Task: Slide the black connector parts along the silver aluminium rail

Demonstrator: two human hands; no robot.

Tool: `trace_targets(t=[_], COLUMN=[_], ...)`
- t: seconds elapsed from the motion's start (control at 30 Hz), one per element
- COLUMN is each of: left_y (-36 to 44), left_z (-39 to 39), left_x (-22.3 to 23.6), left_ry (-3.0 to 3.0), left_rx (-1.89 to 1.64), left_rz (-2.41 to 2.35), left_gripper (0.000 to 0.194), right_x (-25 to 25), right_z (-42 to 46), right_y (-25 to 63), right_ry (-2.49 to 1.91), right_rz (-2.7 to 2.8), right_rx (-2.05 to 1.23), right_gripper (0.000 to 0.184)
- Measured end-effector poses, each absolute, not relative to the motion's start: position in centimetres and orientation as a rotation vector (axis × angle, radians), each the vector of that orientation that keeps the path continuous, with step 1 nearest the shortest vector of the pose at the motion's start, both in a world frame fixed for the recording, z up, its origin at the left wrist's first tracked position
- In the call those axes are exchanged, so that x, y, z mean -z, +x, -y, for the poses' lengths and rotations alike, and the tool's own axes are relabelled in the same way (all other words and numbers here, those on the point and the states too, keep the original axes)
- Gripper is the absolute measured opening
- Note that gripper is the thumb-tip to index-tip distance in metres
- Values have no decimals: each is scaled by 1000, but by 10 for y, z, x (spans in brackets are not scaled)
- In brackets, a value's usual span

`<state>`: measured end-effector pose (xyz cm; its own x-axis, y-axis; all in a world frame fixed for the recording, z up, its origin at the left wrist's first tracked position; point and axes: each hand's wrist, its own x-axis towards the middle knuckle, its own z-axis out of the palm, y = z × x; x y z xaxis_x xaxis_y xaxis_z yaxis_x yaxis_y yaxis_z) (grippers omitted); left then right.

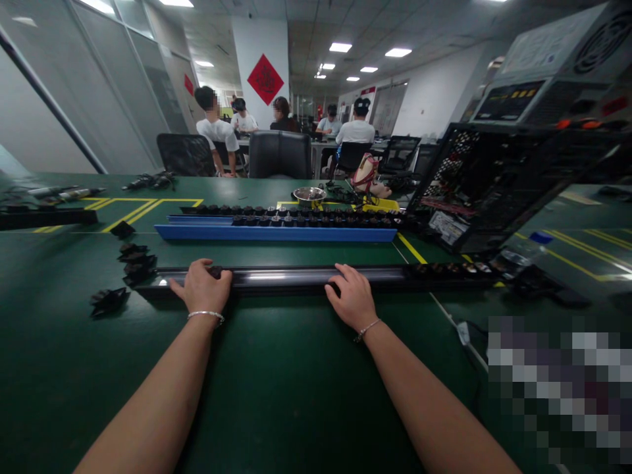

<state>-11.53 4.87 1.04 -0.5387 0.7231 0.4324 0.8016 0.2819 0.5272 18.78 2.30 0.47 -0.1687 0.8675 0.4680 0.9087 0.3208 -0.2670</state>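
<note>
A long black channel rail (284,278) with a shiny grey inner face lies across the green table in front of me. My left hand (205,293) is over its left part, fingers curled down round a small black part (216,271) that shows between thumb and fingers; most of it is hidden. Farther right, my right hand (353,297) rests on the rail with thumb and fingers apart, holding nothing. Several dark parts (437,268) sit in a row in the rail's right end. Loose black finned pieces (109,301) lie by its left end.
Behind the rail stands a blue rail (276,232) with rows of black parts. A metal dish (309,194) and yellow tray (380,205) are farther back. An open computer case (474,191) rises at right, near a blue-capped bottle (526,253). People sit beyond the table.
</note>
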Motion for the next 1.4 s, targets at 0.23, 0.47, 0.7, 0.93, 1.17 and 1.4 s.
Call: trace_targets(t=[0.23, 0.47, 0.7, 0.93, 1.17, 1.4], left_y=[-118, -119, -117, -114, -122, -127], left_z=[-49, -50, -48, -42, -39, -38], left_x=[-8, -9, -11, -16, -12, -10], left_ry=[-1438, -1415, -1400, -1371, -1349, -1339], left_rx=[1109, 1126, 1108, 1032, 1036, 982], left_rz=[2419, 2428, 2436, 2456, 2615, 2678], left_gripper=[35, 35, 36, 46, 60, 63], right_x=[-5, -6, -5, -3, -2, -2], right_z=[-23, -22, -23, -24, -24, -25], right_y=[188, 187, 187, 188, 187, 187], right_ry=[-1561, -1579, -1566, -1536, -1544, -1544], right_rz=[2047, 2037, 2028, 2024, 2017, 2015], right_rx=[110, 77, 73, 91, 64, 52], right_gripper=[25, 25, 26, 25, 26, 26])
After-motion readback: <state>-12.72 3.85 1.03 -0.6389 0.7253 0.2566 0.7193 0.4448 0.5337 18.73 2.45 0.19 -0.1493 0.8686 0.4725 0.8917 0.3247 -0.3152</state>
